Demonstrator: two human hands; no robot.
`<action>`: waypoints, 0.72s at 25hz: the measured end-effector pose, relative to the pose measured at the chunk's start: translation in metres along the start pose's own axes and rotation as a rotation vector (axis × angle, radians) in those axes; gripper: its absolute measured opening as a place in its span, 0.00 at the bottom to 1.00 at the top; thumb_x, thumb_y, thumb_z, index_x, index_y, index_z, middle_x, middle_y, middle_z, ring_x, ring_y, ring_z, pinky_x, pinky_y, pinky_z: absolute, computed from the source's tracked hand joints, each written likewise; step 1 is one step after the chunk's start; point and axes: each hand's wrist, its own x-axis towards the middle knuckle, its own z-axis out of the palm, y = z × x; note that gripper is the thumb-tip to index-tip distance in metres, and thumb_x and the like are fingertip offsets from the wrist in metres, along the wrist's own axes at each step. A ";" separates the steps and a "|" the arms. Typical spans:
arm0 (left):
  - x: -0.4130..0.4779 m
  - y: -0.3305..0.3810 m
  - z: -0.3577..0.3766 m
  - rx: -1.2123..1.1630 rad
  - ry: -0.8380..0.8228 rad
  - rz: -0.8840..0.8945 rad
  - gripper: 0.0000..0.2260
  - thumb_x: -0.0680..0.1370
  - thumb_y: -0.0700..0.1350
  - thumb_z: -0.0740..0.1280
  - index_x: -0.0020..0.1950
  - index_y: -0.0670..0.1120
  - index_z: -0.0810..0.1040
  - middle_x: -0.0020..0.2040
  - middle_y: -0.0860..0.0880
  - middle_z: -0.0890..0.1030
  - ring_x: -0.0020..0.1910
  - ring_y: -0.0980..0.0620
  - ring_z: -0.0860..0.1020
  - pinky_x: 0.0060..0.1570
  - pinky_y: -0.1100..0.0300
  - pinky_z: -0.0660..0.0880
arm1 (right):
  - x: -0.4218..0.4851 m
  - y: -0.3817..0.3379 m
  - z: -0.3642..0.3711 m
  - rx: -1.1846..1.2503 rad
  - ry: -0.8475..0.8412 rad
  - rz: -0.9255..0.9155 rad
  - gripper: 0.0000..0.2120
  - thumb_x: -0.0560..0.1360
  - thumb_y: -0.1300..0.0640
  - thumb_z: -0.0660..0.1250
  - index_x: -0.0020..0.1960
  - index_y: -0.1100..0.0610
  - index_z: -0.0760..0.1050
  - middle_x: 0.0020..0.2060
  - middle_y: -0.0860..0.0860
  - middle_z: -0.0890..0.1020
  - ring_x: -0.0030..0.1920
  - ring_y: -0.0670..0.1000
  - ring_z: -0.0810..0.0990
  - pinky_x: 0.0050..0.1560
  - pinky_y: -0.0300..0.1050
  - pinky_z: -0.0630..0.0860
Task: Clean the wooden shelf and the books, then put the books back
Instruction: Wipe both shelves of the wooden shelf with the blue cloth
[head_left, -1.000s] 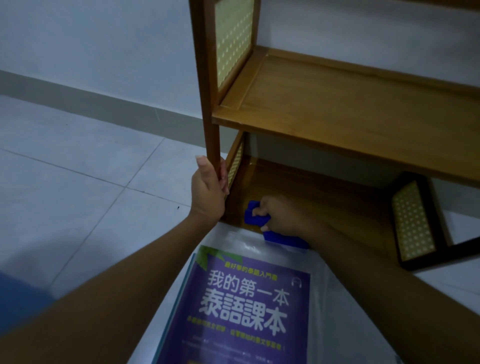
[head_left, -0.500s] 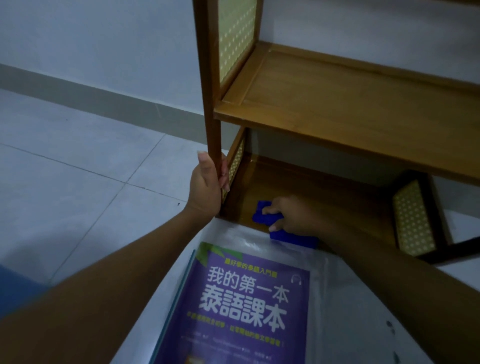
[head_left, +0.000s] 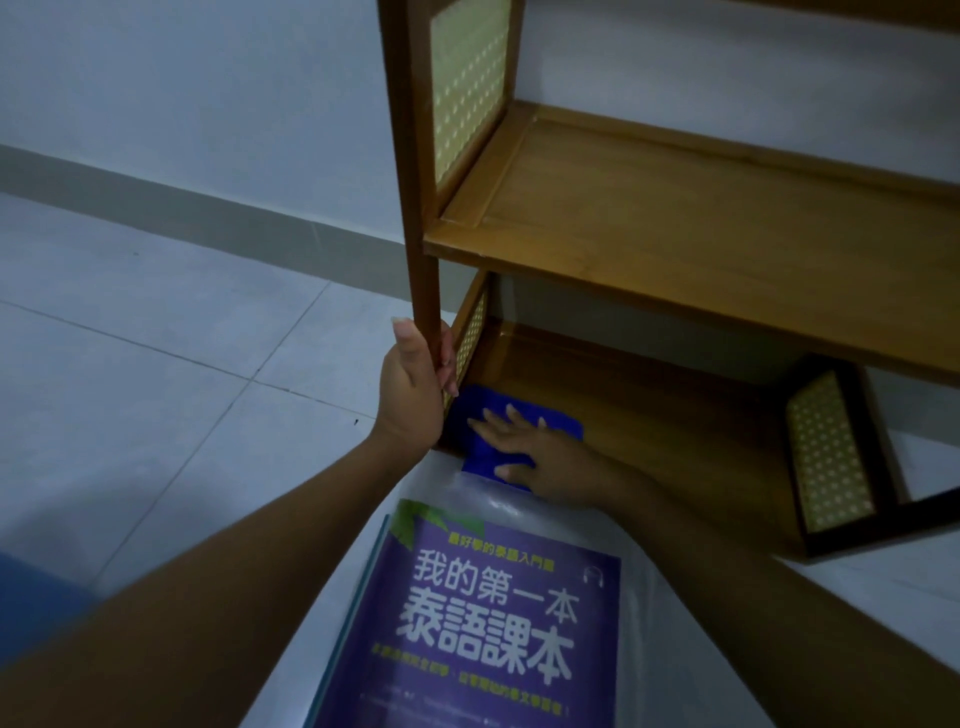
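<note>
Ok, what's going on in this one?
A person is wiping the wooden shelf. The left hand grips its front post, while the right hand presses flat on a blue cloth at the left end of the bottom board. A purple book lies in front of the shelf, not yet put back. The boards in view hold no books.

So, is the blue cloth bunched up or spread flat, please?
Spread flat: the cloth lies open on the bottom shelf under the right hand, fingers straight.
</note>
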 end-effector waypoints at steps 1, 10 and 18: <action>0.000 0.000 0.001 0.006 0.013 -0.005 0.27 0.68 0.76 0.45 0.32 0.56 0.70 0.25 0.53 0.68 0.26 0.52 0.69 0.30 0.58 0.68 | 0.008 -0.003 -0.002 -0.020 -0.037 -0.004 0.29 0.81 0.59 0.58 0.78 0.47 0.49 0.78 0.46 0.47 0.76 0.49 0.39 0.74 0.51 0.39; 0.000 0.000 -0.001 0.046 -0.005 0.021 0.27 0.70 0.74 0.44 0.32 0.54 0.68 0.25 0.53 0.67 0.25 0.53 0.69 0.30 0.59 0.70 | 0.015 0.002 -0.002 -0.020 0.110 -0.025 0.28 0.71 0.65 0.71 0.68 0.49 0.74 0.60 0.47 0.77 0.59 0.48 0.75 0.50 0.27 0.65; 0.000 0.003 -0.002 0.007 -0.030 -0.004 0.31 0.68 0.76 0.46 0.34 0.50 0.68 0.25 0.54 0.69 0.26 0.53 0.70 0.31 0.61 0.71 | -0.046 0.033 -0.031 0.020 0.121 0.184 0.24 0.69 0.58 0.76 0.64 0.54 0.77 0.61 0.50 0.80 0.59 0.47 0.77 0.53 0.32 0.69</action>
